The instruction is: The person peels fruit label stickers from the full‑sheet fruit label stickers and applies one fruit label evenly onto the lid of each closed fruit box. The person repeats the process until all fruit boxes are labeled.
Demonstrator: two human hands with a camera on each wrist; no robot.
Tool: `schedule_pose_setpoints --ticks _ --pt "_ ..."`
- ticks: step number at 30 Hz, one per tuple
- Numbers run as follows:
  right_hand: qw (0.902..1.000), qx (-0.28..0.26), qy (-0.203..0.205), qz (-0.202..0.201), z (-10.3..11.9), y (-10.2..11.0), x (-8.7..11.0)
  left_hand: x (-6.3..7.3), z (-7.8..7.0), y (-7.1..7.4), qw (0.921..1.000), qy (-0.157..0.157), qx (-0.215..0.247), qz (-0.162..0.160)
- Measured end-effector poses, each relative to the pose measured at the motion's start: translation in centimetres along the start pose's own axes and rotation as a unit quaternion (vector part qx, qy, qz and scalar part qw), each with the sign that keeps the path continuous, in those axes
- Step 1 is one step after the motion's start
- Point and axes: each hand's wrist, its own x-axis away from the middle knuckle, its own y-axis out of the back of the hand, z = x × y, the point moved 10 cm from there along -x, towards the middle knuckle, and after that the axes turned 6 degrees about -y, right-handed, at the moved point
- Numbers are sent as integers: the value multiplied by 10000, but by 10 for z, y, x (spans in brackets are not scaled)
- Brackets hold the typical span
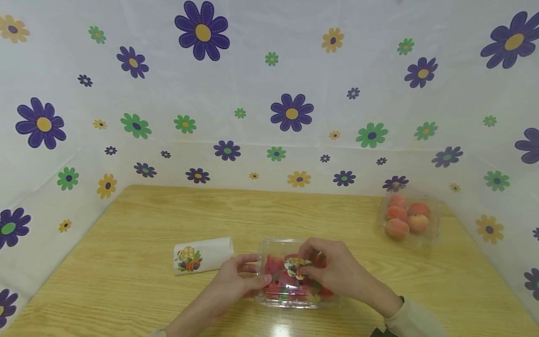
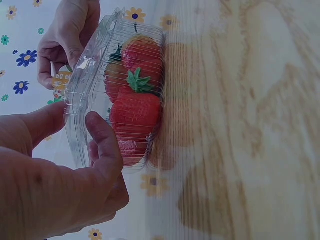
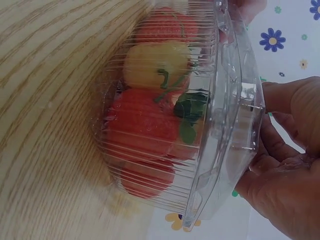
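Pinches a fruit-printed sticker (image 1: 294,268) at its right edge, between thumb and fingers of the right hand (image 1: 338,269), over the top of a clear plastic box (image 1: 290,304); cannot tell whether stuck down there at any point. Grips the left end of the same box with the left hand (image 1: 237,281), thumb on the lid (image 3: 232,165), curled fingers against the side. Holds, inside the ribbed walls, red strawberries (image 2: 135,112) with green leaves, packed close together and touching, plus 1 yellowish fruit (image 3: 155,65) toward the top of the right wrist view. Rests flat on a wooden table (image 1: 143,220), low in the head view and near its middle. Near the left hand, to the left of the box: a white roll (image 1: 216,255), lying on its side, with a colourful fruit label (image 1: 189,260) at its left end. Well apart, at the far right of the table: another clear box (image 1: 435,224) with 5 peaches (image 1: 418,223) in view. Around the table on the far side and at left and right: white cloth (image 1: 244,84), printed with purple, green and yellow flowers. Around the right wrist: a pale sleeve (image 1: 414,318), cut off by the bottom edge.
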Motion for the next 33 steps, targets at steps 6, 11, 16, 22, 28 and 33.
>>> schedule_pose_setpoints --ticks 6,11,16,22,28,33 --pt "10000 15 90 3 4 1 1 0 0 0 10000 2 -47 -23" --pt "10000 39 58 1 4 1 1 0 0 0 10000 -10 -33 -18" --pt "9999 77 -107 26 1 -1 -1 0 -1 0 10000 -25 -54 -10" --pt "9996 210 -146 76 1 -4 -2 0 -1 0 10000 -31 -57 -21" --pt "9995 311 -31 -4 2 -3 -2 0 -2 0 10000 -26 -10 -50" --pt "9991 412 -6 -116 2 -1 -2 0 -1 1 10000 -5 -26 -74"
